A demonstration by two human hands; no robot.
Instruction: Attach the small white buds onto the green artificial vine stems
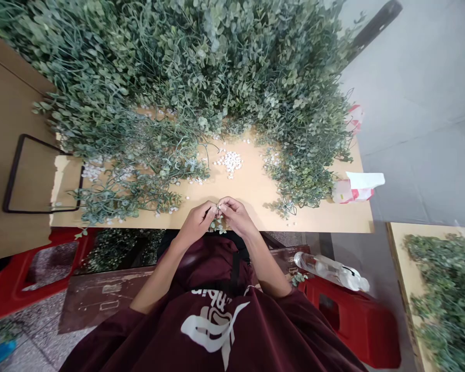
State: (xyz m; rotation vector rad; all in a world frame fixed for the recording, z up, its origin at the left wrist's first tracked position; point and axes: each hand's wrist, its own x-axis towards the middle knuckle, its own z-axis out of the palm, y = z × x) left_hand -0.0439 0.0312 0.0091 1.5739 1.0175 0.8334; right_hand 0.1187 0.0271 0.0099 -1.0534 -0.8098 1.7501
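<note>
My left hand and my right hand meet at the table's front edge, fingers closed in a pinch with the fingertips together. A sprig of artificial greenery is held between them, its small leaves hanging below the fingers. Something small and pale shows at the fingertips, too small to make out. Just beyond my hands lies a loose pile of small white pieces on the tan tabletop. More artificial greenery lies to the left, with white pieces scattered among its stems.
A large heap of artificial greenery covers the table's far side and reaches down the right. A red-and-white tissue pack sits at the right edge. To the left are cardboard and a dark metal frame. A plastic bottle lies on a red stool.
</note>
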